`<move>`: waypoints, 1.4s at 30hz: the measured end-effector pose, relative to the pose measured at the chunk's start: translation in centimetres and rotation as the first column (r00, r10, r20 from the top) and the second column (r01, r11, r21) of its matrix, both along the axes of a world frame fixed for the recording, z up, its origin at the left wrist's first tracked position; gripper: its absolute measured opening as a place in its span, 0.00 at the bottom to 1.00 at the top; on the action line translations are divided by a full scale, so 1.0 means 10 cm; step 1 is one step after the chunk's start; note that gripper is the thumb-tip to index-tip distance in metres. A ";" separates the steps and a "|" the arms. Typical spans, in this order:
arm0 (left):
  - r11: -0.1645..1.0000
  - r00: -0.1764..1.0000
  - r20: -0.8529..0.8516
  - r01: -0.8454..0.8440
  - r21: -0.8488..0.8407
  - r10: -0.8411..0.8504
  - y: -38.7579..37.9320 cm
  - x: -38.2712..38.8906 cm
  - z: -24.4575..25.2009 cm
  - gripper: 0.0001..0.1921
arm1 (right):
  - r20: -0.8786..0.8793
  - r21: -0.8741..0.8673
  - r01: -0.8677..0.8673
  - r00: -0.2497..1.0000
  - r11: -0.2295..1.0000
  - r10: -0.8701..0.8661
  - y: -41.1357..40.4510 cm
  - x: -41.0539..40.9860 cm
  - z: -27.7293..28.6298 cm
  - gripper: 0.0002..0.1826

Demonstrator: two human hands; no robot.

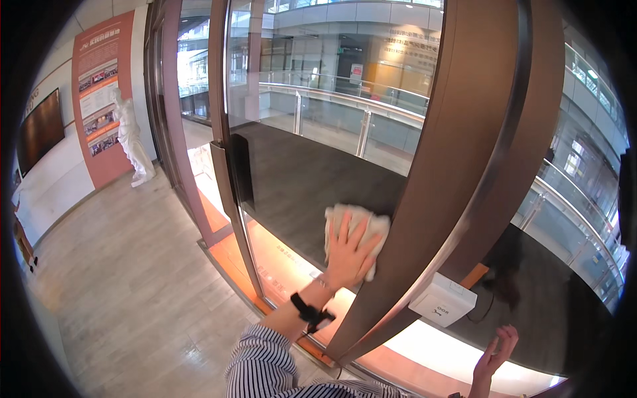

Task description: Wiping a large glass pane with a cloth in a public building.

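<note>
My left hand (351, 253) lies with spread fingers on a whitish cloth (356, 224), pressing it against the glass pane (308, 174) beside a wide brown frame post (433, 164). A striped sleeve and a black wristband are on that arm. At the lower right, my right hand (495, 350) is raised in front of the glass with loosely bent fingers and holds nothing visible. Up and to its left, a white box-shaped device (443, 298) sits by the curved frame, with a thin dark cable near it.
A dark door handle (241, 171) stands on the left edge of the glass. Further left are a white statue (130, 134), a red wall panel (102, 84), a wall screen (42, 132) and wood-look flooring (144, 258). Metal railings (348, 99) show beyond the glass.
</note>
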State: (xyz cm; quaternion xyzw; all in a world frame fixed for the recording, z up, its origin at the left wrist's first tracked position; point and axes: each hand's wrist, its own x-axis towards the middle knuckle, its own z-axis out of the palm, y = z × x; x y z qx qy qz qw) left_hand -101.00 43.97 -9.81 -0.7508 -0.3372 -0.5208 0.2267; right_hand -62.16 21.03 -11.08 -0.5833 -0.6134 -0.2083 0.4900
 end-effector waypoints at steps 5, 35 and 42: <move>0.967 0.986 0.160 -0.013 -0.254 0.055 -0.21 0.08 -1.29 0.25 | 0.021 0.006 0.007 1.000 1.000 -0.008 -0.04 -0.08 0.08 0.09; 0.996 0.977 0.193 -0.085 -0.012 0.086 -0.16 0.12 -0.45 0.27 | 0.009 0.004 -0.005 1.000 1.000 0.005 -0.30 -0.18 0.12 0.07; 0.979 0.968 0.230 -0.139 0.149 0.103 0.01 -0.07 1.73 0.30 | 0.003 0.017 0.004 1.000 1.000 -0.004 -0.29 -0.31 0.23 0.07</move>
